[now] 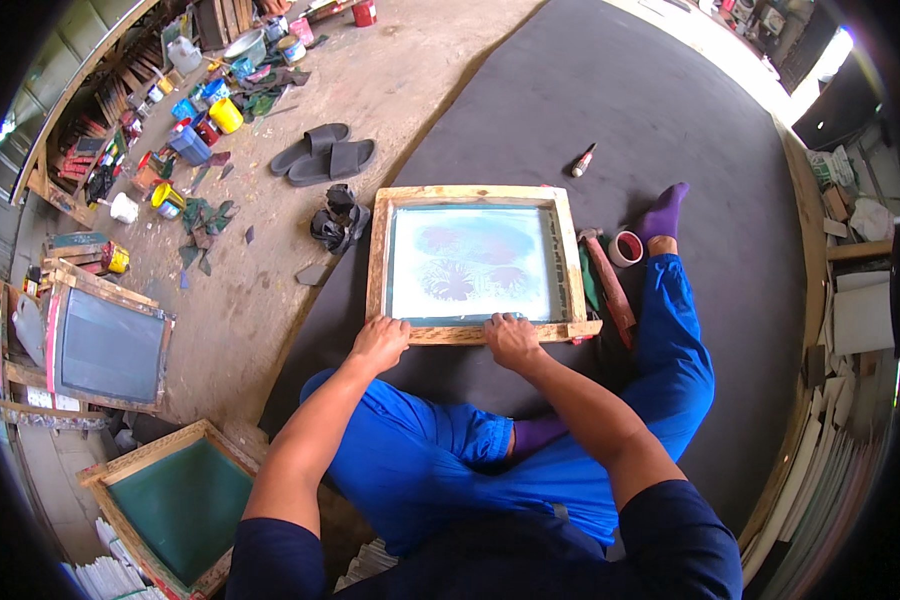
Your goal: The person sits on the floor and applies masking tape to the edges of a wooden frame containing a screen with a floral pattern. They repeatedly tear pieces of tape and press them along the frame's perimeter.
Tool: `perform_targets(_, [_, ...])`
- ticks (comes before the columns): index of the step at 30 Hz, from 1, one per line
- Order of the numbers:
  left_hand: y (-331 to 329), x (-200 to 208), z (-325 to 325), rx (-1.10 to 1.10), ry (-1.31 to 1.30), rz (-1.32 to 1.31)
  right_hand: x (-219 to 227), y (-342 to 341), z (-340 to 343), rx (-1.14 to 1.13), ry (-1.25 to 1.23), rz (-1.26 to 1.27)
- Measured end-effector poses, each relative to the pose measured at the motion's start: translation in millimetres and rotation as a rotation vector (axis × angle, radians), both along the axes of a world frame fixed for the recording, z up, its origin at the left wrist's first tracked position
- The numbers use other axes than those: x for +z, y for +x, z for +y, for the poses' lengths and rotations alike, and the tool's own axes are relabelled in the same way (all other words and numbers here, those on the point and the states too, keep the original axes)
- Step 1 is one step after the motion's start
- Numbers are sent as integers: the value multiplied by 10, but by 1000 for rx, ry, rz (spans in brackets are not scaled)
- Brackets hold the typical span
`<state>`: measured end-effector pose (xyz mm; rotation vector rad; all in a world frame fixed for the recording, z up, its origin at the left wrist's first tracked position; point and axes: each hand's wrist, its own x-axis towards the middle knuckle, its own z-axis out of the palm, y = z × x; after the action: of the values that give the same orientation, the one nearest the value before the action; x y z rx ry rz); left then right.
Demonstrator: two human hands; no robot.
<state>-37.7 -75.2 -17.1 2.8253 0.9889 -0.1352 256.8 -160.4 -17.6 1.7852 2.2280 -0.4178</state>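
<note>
A wooden screen-printing frame (378,262) lies before me on the dark mat. Its pale stretched mesh (470,265) carries a faint pattern of palm-like shapes. Along the frame's near rail, my left hand (380,343) is closed over the wood close to the left corner. Right of the middle, my right hand (512,340) grips the same rail, its fingers curled over the inner edge. Just right of the frame lies a hammer (610,290) with a reddish handle, beside a green-handled tool (588,280) partly hidden. A roll of tape (626,248) rests near my foot.
On the mat (610,90), a small tube (583,160) lies beyond the frame. Black sandals (325,158) and a crumpled black bundle (340,220) sit to the left. Paint cans (226,115) clutter the far-left floor. Other screens (110,345) lean at left; a green screen (185,505) is nearer.
</note>
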Motion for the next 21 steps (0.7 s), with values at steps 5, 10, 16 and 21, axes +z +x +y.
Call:
perform_targets(5, [155,184,-297,73,-58,-5,162,231,69,96,57,-28])
perform_targets(10, [463,288,-511,275,-154,1,-126,480,468,257,278,-84])
perform_targets(16, [1082,-46,-606,371,-47,-144,-169,944,1042,333,377,-142])
perform_targets(21, [1266,39,-508,232,-229,-198,-381,1329,995,137,498,-86])
